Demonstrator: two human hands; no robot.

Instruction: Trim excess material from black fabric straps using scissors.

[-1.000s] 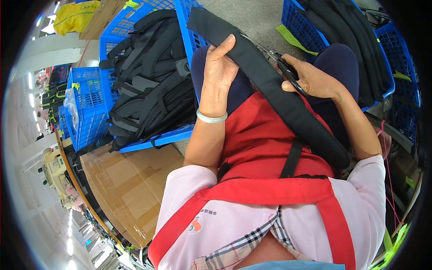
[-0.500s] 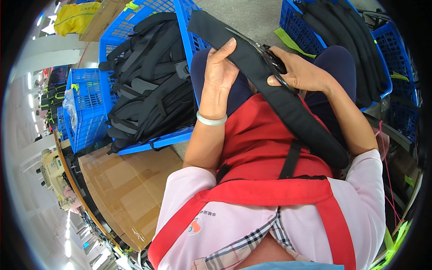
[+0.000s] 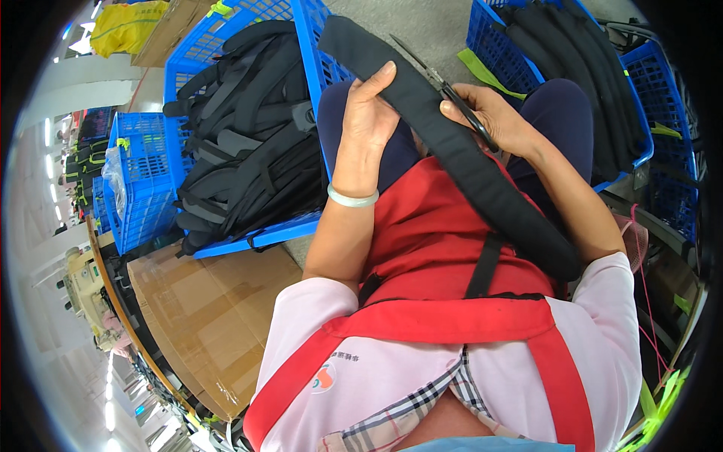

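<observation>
A long, padded black strap (image 3: 459,154) slants across my lap, its squared end up at the left and its rounded end down at the right. My left hand (image 3: 373,102) grips the strap near its upper end, thumb on top and the fingers behind it. In my right hand (image 3: 488,119) is a pair of scissors (image 3: 468,113) with black handles. The narrow metal blades point up and left along the strap's far edge, apart from my left hand. Part of the handles is hidden under my right fingers.
At the left a blue crate (image 3: 248,245) holds a heap of black straps (image 3: 248,128). Another blue crate (image 3: 482,30) with long black padded pieces (image 3: 580,83) stands at the right. A cardboard box (image 3: 211,301) lies at the lower left, and a smaller blue crate (image 3: 147,181) stands beyond it.
The scissors have come away from the strap's face to its far edge, with the blades now in fuller view. My right hand has shifted slightly. My left hand keeps its grip.
</observation>
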